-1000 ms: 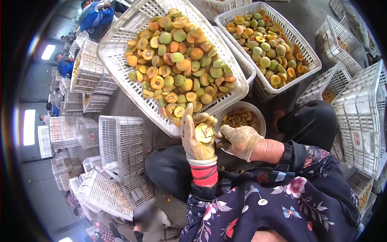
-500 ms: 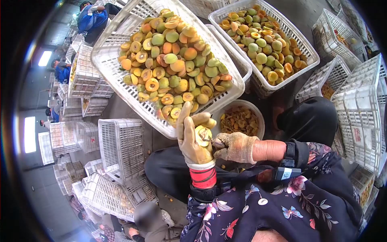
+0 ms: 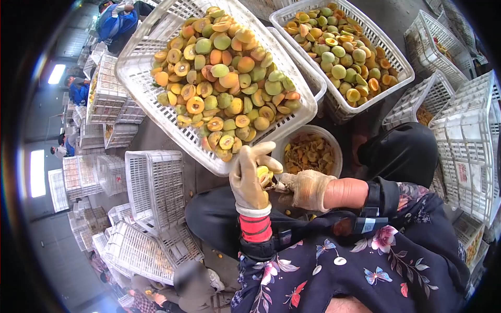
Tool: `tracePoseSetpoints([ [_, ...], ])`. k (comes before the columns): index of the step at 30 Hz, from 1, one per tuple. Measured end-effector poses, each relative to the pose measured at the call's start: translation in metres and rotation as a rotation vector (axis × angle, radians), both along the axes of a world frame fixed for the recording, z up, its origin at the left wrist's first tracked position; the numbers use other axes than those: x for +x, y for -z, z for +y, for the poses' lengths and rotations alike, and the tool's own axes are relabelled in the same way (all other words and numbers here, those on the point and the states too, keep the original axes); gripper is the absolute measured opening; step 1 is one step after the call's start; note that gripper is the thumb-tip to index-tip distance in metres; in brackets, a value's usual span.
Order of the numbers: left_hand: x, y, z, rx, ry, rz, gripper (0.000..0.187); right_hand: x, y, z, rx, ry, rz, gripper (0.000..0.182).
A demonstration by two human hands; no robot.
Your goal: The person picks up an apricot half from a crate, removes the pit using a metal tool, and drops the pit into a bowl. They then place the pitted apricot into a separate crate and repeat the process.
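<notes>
My left hand (image 3: pixel 251 177), in a pale rubber glove, is closed around a halved apricot (image 3: pixel 264 177) with yellow flesh, its fingers pointing up. Close against the fruit, my right hand (image 3: pixel 309 189) in a stained glove pinches a small metal-tipped tool (image 3: pixel 282 185), mostly hidden by the fingers. Beyond my left hand, a white crate (image 3: pixel 309 119) leans tilted towards me, heaped with halved green and orange apricots (image 3: pixel 224 81). Just behind my right hand stands a white bucket (image 3: pixel 338 159) holding brownish-yellow scraps (image 3: pixel 309 155).
Another white crate (image 3: pixel 404 86) of apricot halves (image 3: pixel 344 57) stands at the back right. Stacked crates rise on the left (image 3: pixel 156 182) and right (image 3: pixel 462 151). My bent knees flank the bucket. Several people sit along the left, one in blue (image 3: pixel 112 23) at the top.
The halved apricot has turned in my left hand, its cut face now less visible. My right hand has shifted slightly, and the tool's tip has drawn back from the fruit's middle.
</notes>
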State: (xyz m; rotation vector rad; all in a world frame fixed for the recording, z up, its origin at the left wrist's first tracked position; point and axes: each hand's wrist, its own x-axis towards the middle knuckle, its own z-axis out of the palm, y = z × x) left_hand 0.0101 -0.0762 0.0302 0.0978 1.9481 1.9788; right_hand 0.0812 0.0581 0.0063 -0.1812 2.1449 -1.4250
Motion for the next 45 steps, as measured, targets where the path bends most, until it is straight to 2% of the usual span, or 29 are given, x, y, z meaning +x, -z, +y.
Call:
tracePoseSetpoints([
  [3,-0.002,-0.005,-0.004,-0.019,0.052,-0.044,0.055,-0.002,0.004,-0.001,0.137,-0.071,0.001,0.029],
  [5,-0.001,-0.002,-0.004,-0.017,0.072,-0.093,0.056,-0.005,0.002,0.004,-0.138,-0.07,-0.112,0.026],
  [6,0.002,0.007,-0.003,0.212,0.053,-0.128,0.056,-0.006,0.01,0.005,-0.136,-0.07,-0.113,0.026],
  [7,0.002,0.01,-0.003,0.441,0.033,-0.16,0.056,-0.007,0.022,0.006,-0.142,-0.199,-0.016,0.022],
  [8,0.002,0.009,-0.004,0.445,0.031,-0.157,0.056,-0.007,0.032,0.006,-0.146,-0.33,0.082,0.021],
  [10,0.001,0.0,-0.005,0.138,0.037,-0.13,0.057,-0.004,0.025,0.002,-0.037,-0.23,0.033,0.02],
  [12,-0.002,-0.006,-0.006,0.081,0.073,-0.096,0.057,0.0,0.037,-0.004,-0.06,-0.165,0.413,0.015],
  [14,-0.004,-0.007,-0.008,-0.017,0.113,-0.037,0.058,-0.004,0.026,0.003,-0.183,-0.155,0.49,0.008],
  [16,-0.003,-0.001,-0.006,0.03,0.099,-0.04,0.058,-0.007,0.0,0.013,-0.425,-0.116,-0.456,0.024],
  [17,-0.002,0.006,-0.004,0.228,0.073,-0.064,0.058,-0.012,-0.005,0.017,-0.444,-0.097,-0.61,0.017],
  [18,0.0,0.011,-0.003,0.425,0.044,-0.087,0.058,-0.009,0.001,0.012,-0.437,-0.101,-0.608,0.017],
  [20,-0.002,0.003,-0.002,0.177,-0.039,-0.191,0.059,0.002,0.036,-0.007,-0.077,0.019,0.469,0.016],
  [21,-0.001,0.003,-0.001,0.143,-0.033,-0.131,0.058,-0.001,0.063,-0.012,-0.195,0.028,0.805,0.018],
  [22,0.0,0.002,0.0,0.106,-0.022,-0.069,0.058,-0.005,0.035,-0.008,-0.198,0.026,0.804,0.018],
  [24,0.0,0.004,-0.001,0.124,-0.045,-0.058,0.058,-0.008,-0.016,0.006,-0.473,0.053,-0.565,0.018],
  [25,0.0,0.005,-0.001,0.145,-0.07,-0.044,0.057,-0.007,-0.014,0.013,-0.633,0.053,-0.669,0.02],
  [26,0.0,0.006,0.001,0.149,-0.071,-0.04,0.057,-0.008,-0.014,0.014,-0.63,0.051,-0.665,0.02],
  [28,-0.002,0.012,0.005,0.527,-0.173,-0.302,0.058,-0.009,-0.011,0.011,-0.574,0.021,-0.654,0.016],
  [29,-0.004,0.022,0.003,0.541,-0.162,-0.298,0.059,-0.003,0.025,-0.003,-0.506,0.046,-0.315,0.013],
  [30,-0.005,0.023,0.004,0.543,-0.168,-0.295,0.059,-0.002,0.039,-0.002,-0.504,0.04,-0.316,0.013],
  [32,-0.005,0.026,0.009,0.565,-0.258,-0.34,0.053,0.0,0.052,0.004,-0.276,-0.012,0.469,0.018],
  [33,-0.009,0.038,0.002,0.574,-0.232,-0.369,0.05,-0.002,0.028,0.012,0.001,-0.111,0.306,0.026],
  [34,-0.012,0.043,-0.002,0.577,-0.233,-0.369,0.05,-0.002,0.016,0.016,0.004,-0.113,0.306,0.026],
  [36,-0.017,0.052,-0.008,0.562,-0.35,-0.369,0.05,-0.003,0.004,0.021,0.415,-0.191,-0.003,0.028],
  [38,-0.021,0.062,-0.016,0.597,-0.344,-0.381,0.05,-0.001,0.04,0.029,0.639,-0.266,-0.043,0.034],
  [40,-0.017,0.063,-0.02,0.486,-0.341,-0.336,0.055,-0.002,0.043,0.035,0.856,-0.293,-0.144,0.035],
  [42,-0.013,0.074,-0.024,0.475,-0.316,-0.355,0.058,-0.005,0.032,0.039,0.832,-0.251,-0.147,0.035],
  [44,-0.001,0.082,-0.021,0.277,-0.269,-0.257,0.063,-0.014,0.012,0.034,0.675,-0.02,0.014,0.031],
  [45,0.001,0.092,-0.024,0.272,-0.179,-0.321,0.067,-0.016,0.015,0.029,0.611,0.066,0.053,0.035],
])
